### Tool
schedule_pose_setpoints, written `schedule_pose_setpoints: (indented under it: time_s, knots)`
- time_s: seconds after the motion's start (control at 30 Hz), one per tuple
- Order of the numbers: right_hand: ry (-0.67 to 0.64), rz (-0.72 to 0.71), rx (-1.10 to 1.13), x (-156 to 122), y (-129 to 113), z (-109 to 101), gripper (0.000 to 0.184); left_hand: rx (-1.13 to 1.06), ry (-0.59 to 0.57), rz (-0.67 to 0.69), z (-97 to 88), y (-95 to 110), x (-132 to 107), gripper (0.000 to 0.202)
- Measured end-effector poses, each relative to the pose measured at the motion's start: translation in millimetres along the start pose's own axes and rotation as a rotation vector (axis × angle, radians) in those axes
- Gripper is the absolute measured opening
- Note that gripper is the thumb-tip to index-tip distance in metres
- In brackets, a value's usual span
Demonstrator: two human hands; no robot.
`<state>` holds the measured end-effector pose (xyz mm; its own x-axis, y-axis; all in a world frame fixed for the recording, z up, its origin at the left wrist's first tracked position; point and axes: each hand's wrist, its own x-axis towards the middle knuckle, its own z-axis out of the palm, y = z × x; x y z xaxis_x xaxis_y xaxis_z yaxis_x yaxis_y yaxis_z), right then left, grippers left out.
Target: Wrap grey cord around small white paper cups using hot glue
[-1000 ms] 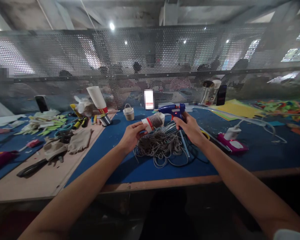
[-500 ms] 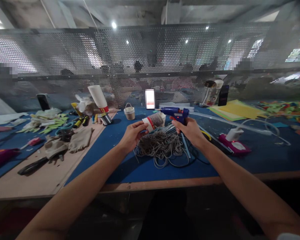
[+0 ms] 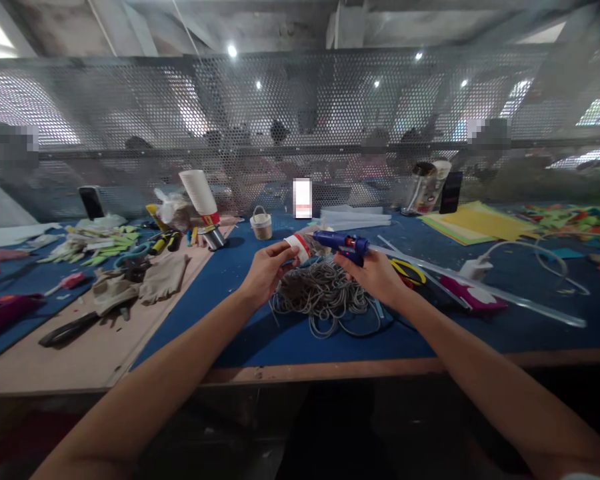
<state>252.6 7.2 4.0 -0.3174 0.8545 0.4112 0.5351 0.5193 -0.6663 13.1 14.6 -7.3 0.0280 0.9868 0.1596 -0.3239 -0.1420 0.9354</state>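
The glue gun (image 3: 341, 245) is dark blue with a little red spot. The cup (image 3: 300, 246) is white with a red band. The heap of cord (image 3: 320, 297) is grey. The surface (image 3: 260, 333) is blue, with a tan board (image 3: 80, 353) on one side. The paper sheets (image 3: 475, 223) are yellow. The mesh wall (image 3: 300, 127) is grey with small round holes all over.
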Motion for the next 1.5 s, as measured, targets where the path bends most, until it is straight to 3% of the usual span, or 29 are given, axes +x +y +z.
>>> schedule_pose_setpoints:
  time_s: [0.33,1.5]
  knots:
    - [0.091,-0.214,-0.119,-1.5,2.7,1.0,0.033,0.032,0.025,0.050,3.7,2.4,-2.3,0.027]
    - [0.088,-0.204,-0.150,-0.5,8.9,4.2,0.026,0.053,0.030,0.087,1.1,-1.1,-0.5,0.029]
